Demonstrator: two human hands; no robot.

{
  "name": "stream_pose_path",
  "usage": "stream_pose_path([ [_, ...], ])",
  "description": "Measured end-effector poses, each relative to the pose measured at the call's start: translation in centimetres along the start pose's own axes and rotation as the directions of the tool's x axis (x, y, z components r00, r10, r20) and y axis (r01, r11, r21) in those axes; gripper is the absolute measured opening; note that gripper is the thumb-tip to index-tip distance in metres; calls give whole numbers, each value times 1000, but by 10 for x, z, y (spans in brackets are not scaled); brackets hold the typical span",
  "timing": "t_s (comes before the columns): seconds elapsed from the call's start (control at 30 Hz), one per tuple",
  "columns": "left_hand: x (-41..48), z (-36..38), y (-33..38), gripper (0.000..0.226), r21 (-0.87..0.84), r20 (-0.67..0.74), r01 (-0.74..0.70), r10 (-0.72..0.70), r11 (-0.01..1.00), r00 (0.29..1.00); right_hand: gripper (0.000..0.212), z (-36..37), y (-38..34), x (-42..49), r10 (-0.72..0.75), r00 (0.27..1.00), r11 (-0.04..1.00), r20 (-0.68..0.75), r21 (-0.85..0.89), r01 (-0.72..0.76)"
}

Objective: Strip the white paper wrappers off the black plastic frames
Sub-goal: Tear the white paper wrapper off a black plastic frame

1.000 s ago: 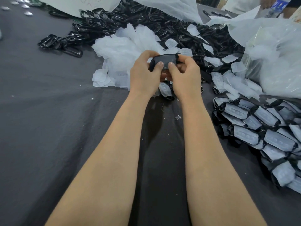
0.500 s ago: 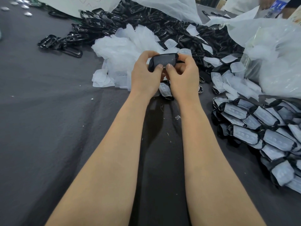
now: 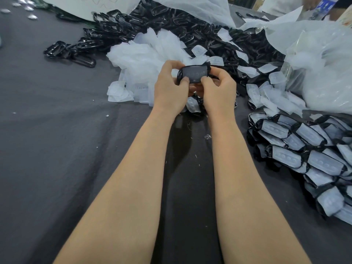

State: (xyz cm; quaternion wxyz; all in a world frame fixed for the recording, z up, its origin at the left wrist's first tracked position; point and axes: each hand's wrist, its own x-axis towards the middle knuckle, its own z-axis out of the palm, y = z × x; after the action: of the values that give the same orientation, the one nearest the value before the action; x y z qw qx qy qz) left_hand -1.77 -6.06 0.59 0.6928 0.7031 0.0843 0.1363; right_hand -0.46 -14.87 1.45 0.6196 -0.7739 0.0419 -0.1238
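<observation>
The left hand [image 3: 171, 88] and the right hand [image 3: 219, 90] are both curled round one small black plastic frame [image 3: 180, 73] with rounded ends. They hold it up off the table. Each hand pinches one end, with the thumbs [image 3: 184, 80] pressed on the near side and the fingers wrapped round the back. The two thumbs sit close together. Both arms reach straight out, side by side.

A thin white paper wrapper [image 3: 196, 73] is wrapped round the middle of the frame. I think this is the start of peeling this one piece, because the paper is not off yet. The next move needs a thumb or fingertip to catch an edge of the paper and pull or slide it off. The other hand must hold the frame tight so it does not slip. The paper looks thin, so it may tear if pulled too fast.

Just below the held frame, another wrapped black frame [image 3: 192, 105] lies on the dark grey cloth table top [image 3: 57, 130]. Just left of the held frame and behind it is a big heap of loose white wrappers [image 3: 144, 60]. Farther behind the held frame is a big pile of bare black frames [image 3: 171, 21]. To the right of the held frame, and nearer the person, rows of wrapped frames [image 3: 304, 149] wait their turn. Far right of the held frame sits a clear crinkly plastic bag [image 3: 323, 63].
</observation>
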Motion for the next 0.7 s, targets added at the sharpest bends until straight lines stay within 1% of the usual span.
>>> stream_pose_path([
  [0.1, 1, -2, 0, 27, -14, -10, -19, 19, 1000, 1000, 21, 0, -1, 0, -9, 1000, 1000, -10, -14, 9],
  [0.2, 0, -2, 0, 28, -38, -13, -33, 32, 999, 999, 21, -1, 0, 0, -34, 999, 996, -40, -80, 31],
  [0.33, -2, -1, 1, 23, -26, -11, -46, 46, 999, 999, 17, -1, -1, 0, -77, 995, 984, -60, -163, 66],
  [0.47, -2, -2, 1, 12, 15, -28, -71, 72, 997, 997, 16, -1, -2, -1, -79, 995, 984, -52, -165, 70],
  [0.63, 1, -3, 2, 14, 27, -42, -61, 62, 998, 997, 12, 1, -4, -2, -63, 997, 992, -39, -116, 58],
  [0.7, 0, -3, 3, 15, 15, -51, -55, 56, 998, 997, 7, 1, -4, -3, -77, 997, 989, -31, -125, 73],
])
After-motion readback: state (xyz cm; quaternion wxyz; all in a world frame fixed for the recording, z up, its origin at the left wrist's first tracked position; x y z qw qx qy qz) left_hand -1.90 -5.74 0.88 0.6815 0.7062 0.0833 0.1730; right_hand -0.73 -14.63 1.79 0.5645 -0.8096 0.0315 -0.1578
